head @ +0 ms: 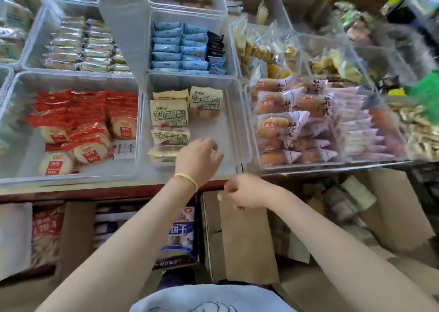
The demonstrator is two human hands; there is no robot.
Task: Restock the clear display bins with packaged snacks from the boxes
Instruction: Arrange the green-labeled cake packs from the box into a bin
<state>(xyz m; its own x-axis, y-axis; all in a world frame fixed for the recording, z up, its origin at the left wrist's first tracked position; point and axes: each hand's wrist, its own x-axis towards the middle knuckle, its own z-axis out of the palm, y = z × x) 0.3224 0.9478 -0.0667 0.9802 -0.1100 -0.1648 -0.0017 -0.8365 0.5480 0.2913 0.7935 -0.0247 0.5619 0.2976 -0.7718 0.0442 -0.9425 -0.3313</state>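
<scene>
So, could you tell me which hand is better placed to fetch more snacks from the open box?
The right hand: it hangs over the cardboard box, while the left hand reaches over the green-packet bin.

A snack shop, clear bins [240,112] of wrapped snacks [168,113] ranged on a counter, stock boxes [247,235] stood open below
</scene>
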